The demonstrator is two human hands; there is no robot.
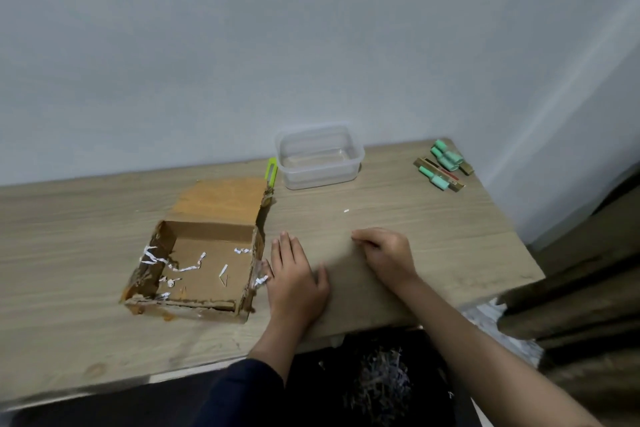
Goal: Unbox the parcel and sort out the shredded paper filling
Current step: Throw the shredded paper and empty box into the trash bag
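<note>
The brown cardboard parcel box (207,246) lies open on the wooden table, its flap folded back toward the wall. A few white shredded paper strips (180,267) remain on its floor and left wall. My left hand (298,277) rests flat on the table, fingers apart, touching the box's right wall. My right hand (384,253) sits palm down to the right with fingers curled under; whether it holds anything is hidden. A pile of shredded paper (381,381) lies in a dark container below the table edge.
An empty clear plastic tub (320,158) stands at the back by the wall. A green utility knife (271,169) lies beside it. Green-capped items on a wooden piece (445,163) sit at the far right corner. A dark curtain (581,305) hangs right.
</note>
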